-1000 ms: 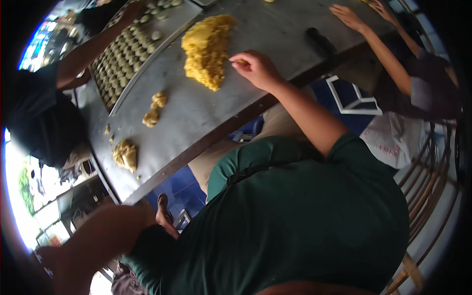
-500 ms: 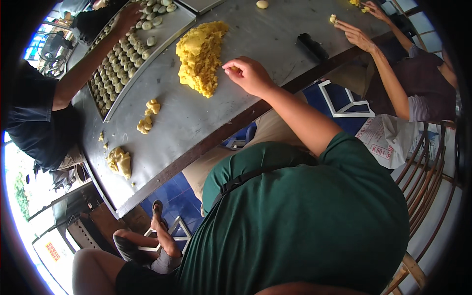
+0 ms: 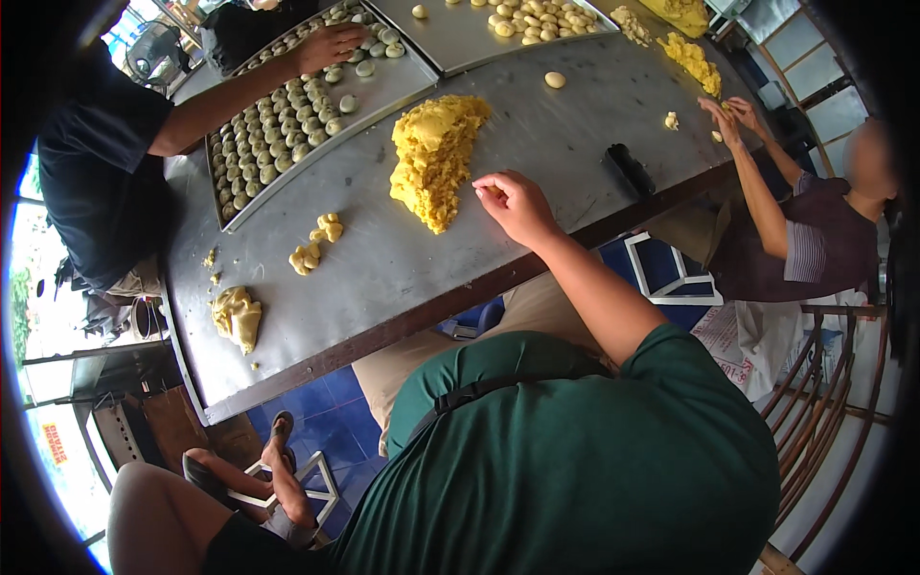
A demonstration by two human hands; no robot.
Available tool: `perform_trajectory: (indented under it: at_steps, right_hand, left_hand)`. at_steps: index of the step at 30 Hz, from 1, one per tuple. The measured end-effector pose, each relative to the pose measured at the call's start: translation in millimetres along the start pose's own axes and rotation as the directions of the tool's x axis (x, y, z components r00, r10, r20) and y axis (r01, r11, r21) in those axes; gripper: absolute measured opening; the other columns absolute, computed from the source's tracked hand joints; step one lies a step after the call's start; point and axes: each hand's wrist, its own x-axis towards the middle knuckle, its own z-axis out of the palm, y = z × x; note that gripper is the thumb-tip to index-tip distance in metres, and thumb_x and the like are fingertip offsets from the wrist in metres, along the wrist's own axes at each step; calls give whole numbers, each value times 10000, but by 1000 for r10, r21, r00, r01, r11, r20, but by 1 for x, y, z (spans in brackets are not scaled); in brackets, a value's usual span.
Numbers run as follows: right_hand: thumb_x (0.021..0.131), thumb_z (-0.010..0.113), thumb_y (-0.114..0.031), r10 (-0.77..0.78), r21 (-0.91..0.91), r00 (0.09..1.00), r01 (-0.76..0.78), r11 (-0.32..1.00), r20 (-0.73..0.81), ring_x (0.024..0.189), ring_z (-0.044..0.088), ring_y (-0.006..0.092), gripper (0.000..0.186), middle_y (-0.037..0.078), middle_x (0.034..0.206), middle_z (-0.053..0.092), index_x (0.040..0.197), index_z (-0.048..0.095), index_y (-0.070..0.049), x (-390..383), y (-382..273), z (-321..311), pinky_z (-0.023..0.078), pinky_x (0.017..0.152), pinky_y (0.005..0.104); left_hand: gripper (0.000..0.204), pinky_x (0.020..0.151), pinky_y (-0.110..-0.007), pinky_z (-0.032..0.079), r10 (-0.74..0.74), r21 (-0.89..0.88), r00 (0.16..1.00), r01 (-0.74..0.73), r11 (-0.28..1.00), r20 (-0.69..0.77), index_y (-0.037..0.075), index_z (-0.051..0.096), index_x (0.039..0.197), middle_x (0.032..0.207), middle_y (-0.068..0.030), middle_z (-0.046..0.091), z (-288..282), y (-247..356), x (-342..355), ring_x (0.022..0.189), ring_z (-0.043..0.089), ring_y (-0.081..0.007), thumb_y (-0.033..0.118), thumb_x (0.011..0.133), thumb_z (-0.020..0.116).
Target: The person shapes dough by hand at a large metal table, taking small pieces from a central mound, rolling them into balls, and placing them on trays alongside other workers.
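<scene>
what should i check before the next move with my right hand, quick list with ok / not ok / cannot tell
1. Right hand near the yellow mound: ok, just beside its right side.
2. Left hand in view: not ok, it does not show.
3. Anything pinched in the right hand: cannot tell, the grip is too small to read.
4. Pale dough pieces apart from the mound: ok, they lie to its left.
5. Co-worker's hand away from the mound: ok, it is over the tray.
6. Black cylinder away from the right hand: ok, a gap shows.
</scene>
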Motion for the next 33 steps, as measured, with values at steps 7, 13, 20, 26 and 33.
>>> perform_trajectory:
  at_steps: [7, 13, 20, 26, 33]
  right_hand:
    - [947, 714, -143, -36, 6, 999, 36, 999, -3, 662, 639, 222, 105, 98, 853, 683, 1017, 732, -67, 1, -3, 9, 523, 636, 348]
    - [938, 716, -128, -19, -37, 1000, 19, 999, -9, 662, 645, 223, 85, 91, 858, 683, 1001, 729, -72, -4, -1, -4, 525, 628, 349]
    - [952, 719, -119, -34, -67, 999, 33, 997, -18, 655, 637, 168, 100, 71, 853, 683, 1033, 742, -65, -3, 8, 0, 518, 625, 304]
    - [942, 719, -98, -68, -54, 997, 66, 996, -28, 682, 636, 169, 90, 72, 860, 685, 1015, 733, -47, -6, 7, 0, 521, 646, 310]
    - [947, 726, -124, -10, -54, 1000, 11, 998, 4, 720, 666, 199, 99, 87, 874, 687, 1015, 735, -53, -5, 4, -3, 534, 661, 316]
  left_hand:
    - [290, 789, -313, 551, -52, -64, 998, 50, 997, -36, -12, 697, 1117, 950, -96, 716, -4, -16, 4, 857, 704, -206, 223, 1029, 551]
    - [277, 795, -315, 549, -52, -73, 999, 51, 996, -12, -5, 699, 1117, 954, -97, 718, 3, -11, 18, 865, 704, -208, 215, 1024, 559]
    - [263, 803, -316, 547, -36, -64, 999, 36, 997, -2, 2, 701, 1117, 959, -98, 719, 3, -14, 20, 875, 704, -210, 207, 1017, 569]
    - [251, 809, -318, 545, -25, -42, 999, 26, 999, 28, 8, 703, 1116, 963, -98, 721, 9, -19, 15, 884, 704, -212, 199, 1012, 578]
    - [238, 817, -320, 543, -39, -46, 998, 42, 998, 58, 15, 706, 1116, 968, -99, 723, 13, -21, 16, 894, 704, -214, 190, 1006, 588]
